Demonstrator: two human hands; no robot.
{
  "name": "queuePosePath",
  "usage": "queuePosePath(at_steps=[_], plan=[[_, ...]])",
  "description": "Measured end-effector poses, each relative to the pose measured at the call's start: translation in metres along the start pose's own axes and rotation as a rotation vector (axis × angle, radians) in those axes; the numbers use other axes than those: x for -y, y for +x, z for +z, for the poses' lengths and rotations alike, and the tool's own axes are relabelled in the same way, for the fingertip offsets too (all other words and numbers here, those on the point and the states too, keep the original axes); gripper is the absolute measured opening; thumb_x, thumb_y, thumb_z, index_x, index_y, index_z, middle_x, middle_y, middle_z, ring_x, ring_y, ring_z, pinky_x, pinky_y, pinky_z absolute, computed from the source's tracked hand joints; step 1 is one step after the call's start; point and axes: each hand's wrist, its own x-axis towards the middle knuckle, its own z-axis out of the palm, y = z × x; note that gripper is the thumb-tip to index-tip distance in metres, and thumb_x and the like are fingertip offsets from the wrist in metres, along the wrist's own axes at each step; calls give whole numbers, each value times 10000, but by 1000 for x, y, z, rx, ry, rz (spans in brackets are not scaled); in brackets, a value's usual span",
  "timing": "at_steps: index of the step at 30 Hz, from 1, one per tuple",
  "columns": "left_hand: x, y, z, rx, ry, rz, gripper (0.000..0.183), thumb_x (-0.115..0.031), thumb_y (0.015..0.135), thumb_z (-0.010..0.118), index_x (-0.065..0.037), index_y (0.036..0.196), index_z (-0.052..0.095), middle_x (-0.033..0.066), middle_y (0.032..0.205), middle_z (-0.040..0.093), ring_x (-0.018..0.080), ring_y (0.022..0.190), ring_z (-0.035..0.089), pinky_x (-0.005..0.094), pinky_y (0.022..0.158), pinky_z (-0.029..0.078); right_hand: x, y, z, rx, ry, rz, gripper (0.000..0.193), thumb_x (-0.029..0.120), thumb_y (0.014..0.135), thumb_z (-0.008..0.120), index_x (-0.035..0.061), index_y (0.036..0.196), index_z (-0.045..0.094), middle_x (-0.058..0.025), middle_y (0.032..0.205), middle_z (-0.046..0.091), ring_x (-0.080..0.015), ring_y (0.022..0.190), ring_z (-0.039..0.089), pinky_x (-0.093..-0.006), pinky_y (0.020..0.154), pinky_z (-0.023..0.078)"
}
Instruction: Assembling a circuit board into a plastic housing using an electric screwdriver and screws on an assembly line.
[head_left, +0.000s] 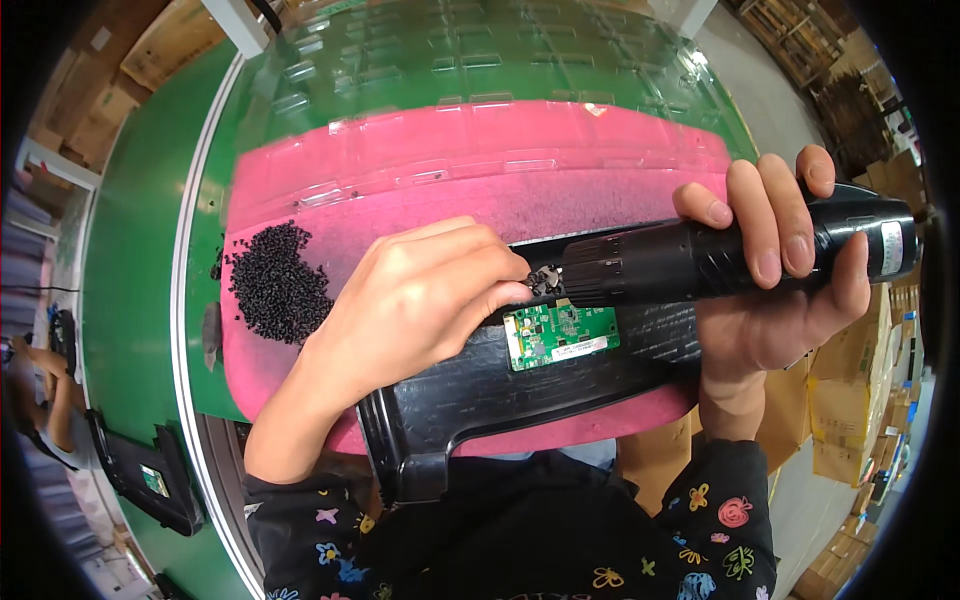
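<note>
My right hand is wrapped round a black electric screwdriver, held level with its nose pointing left. A cluster of small dark screws clings at the nose. My left hand reaches there with thumb and fingertips pinched together at the cluster; what they grip is hidden. Beneath both hands lies a black plastic housing, long and curved, with a raised end at the left. A green circuit board with a white label strip sits on the housing, just below the screwdriver's nose.
A heap of small black screws lies on the pink mat, left of my hand. Clear plastic sheeting with pockets covers the far side. On the left green bench rests another black housing, near another person's arm. Cardboard boxes stand right.
</note>
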Motion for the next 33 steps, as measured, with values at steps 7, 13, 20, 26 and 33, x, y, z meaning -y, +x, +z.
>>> queuePosePath(at_steps=[7,13,20,26,33], plan=[[-3,1,3,25,143,-4,211,-21,709,775,4,855,625,118,791,640,299,727,635,377,639,510,-2,-2,3,-54,-94,8,296,290,902,625,123,1074,453,60,751,482,-72,674,472,-337,839,375],[-4,5,7,-92,106,31,243,-55,693,789,-2,876,637,118,788,638,301,691,618,381,625,497,-2,-2,-1,-68,-125,7,287,288,909,606,118,1087,457,54,762,478,-83,687,475,-355,859,384],[-4,3,5,-35,370,115,248,-140,706,778,-29,880,640,48,774,603,215,668,588,333,544,439,-10,-6,-4,-63,-69,61,403,367,859,624,111,1127,466,54,758,487,-82,669,475,-359,878,367],[-3,4,10,-41,192,168,211,-35,681,757,-26,847,627,46,742,592,206,651,595,328,527,446,10,-7,-6,25,-55,130,456,435,875,636,91,1133,483,57,697,512,-86,568,461,-307,736,385],[-3,6,7,-54,14,60,160,17,722,735,1,843,631,98,755,614,259,662,622,347,557,502,23,4,-5,87,-427,166,527,525,888,594,43,1064,473,27,651,501,-75,498,453,-254,538,374]])
